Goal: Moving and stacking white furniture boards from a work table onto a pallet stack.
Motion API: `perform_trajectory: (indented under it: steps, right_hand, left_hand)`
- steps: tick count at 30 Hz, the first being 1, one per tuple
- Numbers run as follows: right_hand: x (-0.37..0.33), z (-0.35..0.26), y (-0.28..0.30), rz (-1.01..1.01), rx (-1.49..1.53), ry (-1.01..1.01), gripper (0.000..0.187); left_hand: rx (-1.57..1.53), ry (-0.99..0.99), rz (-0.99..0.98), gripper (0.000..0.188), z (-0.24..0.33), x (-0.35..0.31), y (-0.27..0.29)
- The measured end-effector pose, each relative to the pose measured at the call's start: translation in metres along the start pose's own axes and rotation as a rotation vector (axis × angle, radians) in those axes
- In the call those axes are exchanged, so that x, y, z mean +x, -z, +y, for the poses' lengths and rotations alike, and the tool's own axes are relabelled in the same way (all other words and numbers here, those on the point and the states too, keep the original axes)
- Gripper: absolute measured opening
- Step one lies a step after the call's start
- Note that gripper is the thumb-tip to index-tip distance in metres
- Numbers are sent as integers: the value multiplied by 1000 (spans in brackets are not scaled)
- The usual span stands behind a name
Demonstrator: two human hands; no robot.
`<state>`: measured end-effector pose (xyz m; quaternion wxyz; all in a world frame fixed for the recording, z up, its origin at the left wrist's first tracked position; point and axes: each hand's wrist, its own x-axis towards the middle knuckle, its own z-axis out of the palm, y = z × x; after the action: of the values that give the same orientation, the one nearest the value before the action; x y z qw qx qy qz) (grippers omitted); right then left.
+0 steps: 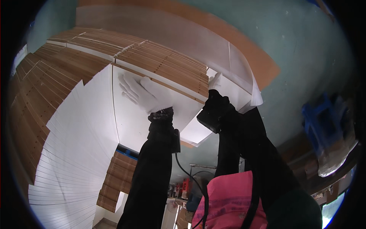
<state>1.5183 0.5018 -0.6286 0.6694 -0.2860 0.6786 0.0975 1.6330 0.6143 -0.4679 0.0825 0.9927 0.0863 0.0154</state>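
My left hand [140, 92], in a white glove, lies flat with its fingers stretched out on a white board [133, 124]. That board lies in front of a stack of brown-edged boards [164, 68], whose long edges show rows of small dark holes. My right hand [215, 81], also gloved in white, is at the right end of this stack. A black device on the right wrist hides much of that hand, so its grip does not show. Both forearms come in dark sleeves, and a black cable runs from a small device on the left one.
More stacked boards [42, 86] stand at the left, beside a tall pile with white edges [76, 141]. Brown stacked pieces [117, 177] are lower down. A blue plastic stool-like object [324, 118] is at the right. Pink printed cloth [232, 198] shows below my arms.
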Motion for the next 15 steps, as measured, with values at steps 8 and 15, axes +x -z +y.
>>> perform_trajectory:
  steps: [8, 15]
  right_hand:
    - [-28, 15, 48, 61, 501, -294, 54]
    - [-32, -24, -15, 37, -852, 261, 31]
  left_hand:
    - [176, -129, 47, 58, -18, 6, 10]
    - [154, -67, 47, 58, -10, 5, 5]
